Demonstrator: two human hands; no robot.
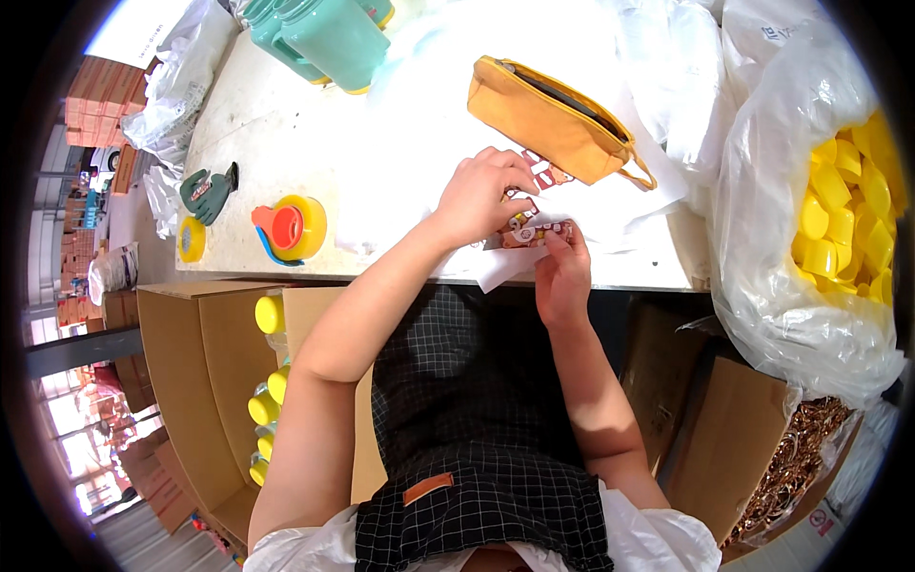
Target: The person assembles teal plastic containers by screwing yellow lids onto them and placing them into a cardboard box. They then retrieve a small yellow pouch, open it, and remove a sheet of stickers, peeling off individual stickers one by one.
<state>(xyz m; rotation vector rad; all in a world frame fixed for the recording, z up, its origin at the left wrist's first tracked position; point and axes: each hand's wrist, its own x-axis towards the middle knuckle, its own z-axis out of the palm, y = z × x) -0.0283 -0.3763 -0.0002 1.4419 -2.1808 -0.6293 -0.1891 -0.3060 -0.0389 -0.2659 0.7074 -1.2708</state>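
White paper [498, 271] is bunched under and around the hands, with a brown-printed piece [524, 234] between them at the near edge of the worktable [250, 133]. One edge of that piece is pinched by the right hand [564, 272], thumb and fingers closed. By the left hand [484, 198], half curled, its far side is met with the fingertips; whether it is gripped there cannot be told. It seems to be kept low and close so that both sides can be worked at once. A second printed patch [545, 170] is seen just beyond the left fingers.

Toward the body, one dark checked apron [448, 381] is worn. Just beyond the hands, one mustard pouch [543, 119] is laid with its opening uppermost, probably for easy reach.

Left of the hands, two round yellow items are noted: a larger one with an orange-red centre [301, 229] and a smaller ring [192, 239]; dark green gloves [210, 194] lie beside, number unclear. Below these, five yellow lids [270, 315] are counted in an open carton [172, 353].

Right of the hands, yellow caps [839, 224] are held in one clear bag [748, 257], too many to count. Farther off, beyond the left hand, at least two teal jugs [334, 43] are stood together.
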